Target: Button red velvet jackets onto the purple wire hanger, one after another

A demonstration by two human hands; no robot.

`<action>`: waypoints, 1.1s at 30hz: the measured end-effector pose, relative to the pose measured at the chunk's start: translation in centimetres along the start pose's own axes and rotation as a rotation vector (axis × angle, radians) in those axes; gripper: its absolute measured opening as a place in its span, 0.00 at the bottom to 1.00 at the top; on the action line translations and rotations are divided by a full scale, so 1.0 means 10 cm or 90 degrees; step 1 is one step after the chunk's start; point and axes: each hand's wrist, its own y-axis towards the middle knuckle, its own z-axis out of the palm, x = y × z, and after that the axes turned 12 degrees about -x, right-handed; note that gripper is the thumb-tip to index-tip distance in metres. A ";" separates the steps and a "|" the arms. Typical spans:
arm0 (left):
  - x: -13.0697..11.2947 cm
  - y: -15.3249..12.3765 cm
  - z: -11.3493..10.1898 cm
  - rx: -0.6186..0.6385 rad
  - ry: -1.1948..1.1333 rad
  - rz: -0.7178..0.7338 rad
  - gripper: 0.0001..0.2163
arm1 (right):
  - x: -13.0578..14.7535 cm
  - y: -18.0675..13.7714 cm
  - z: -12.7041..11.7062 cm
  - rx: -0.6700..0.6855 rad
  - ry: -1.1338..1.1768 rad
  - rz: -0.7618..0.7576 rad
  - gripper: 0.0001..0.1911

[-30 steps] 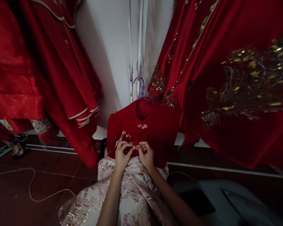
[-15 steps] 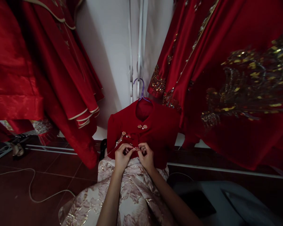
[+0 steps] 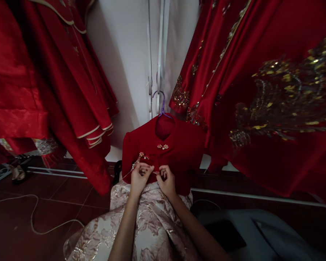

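Observation:
A short red jacket (image 3: 184, 152) lies over a pale floral skirt in front of me, with a purple hanger (image 3: 163, 108) in its neck. A beaded ornamental clasp (image 3: 163, 146) sits below the neckline, and a beaded trim (image 3: 141, 156) marks the left side. My left hand (image 3: 138, 179) is closed in a pinch at the jacket's lower front, thumb against forefinger. Beside it, my right hand (image 3: 167, 182) has curled fingers pinching the front edge at a lower beaded clasp (image 3: 155, 173). The fingers partly cover what each one grips.
Red garments (image 3: 92, 90) hang on the left, and a gold-sequined red gown (image 3: 274, 94) on the right. A patterned skirt (image 3: 149, 221) spreads below the jacket. A white cable (image 3: 34, 214) crosses the tiled floor; a grey object (image 3: 260, 232) stands at lower right.
My left hand's fingertips have lifted slightly up from the lower clasp, and more of it shows between the hands. My right hand stays nearly in place. The whole view has shifted a little.

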 end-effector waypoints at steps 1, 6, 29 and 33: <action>0.00 0.05 0.03 -0.020 -0.029 -0.035 0.13 | 0.00 0.00 -0.01 -0.005 0.005 0.010 0.07; -0.03 0.26 0.15 -0.072 -0.200 -0.210 0.13 | -0.02 -0.03 -0.07 -0.054 0.055 0.031 0.04; -0.19 0.24 0.26 -0.052 -0.327 -0.325 0.21 | -0.04 -0.02 -0.07 -0.038 0.076 0.042 0.03; -0.48 0.30 0.30 0.129 -0.204 -0.214 0.31 | -0.06 -0.02 -0.06 -0.044 0.080 0.043 0.04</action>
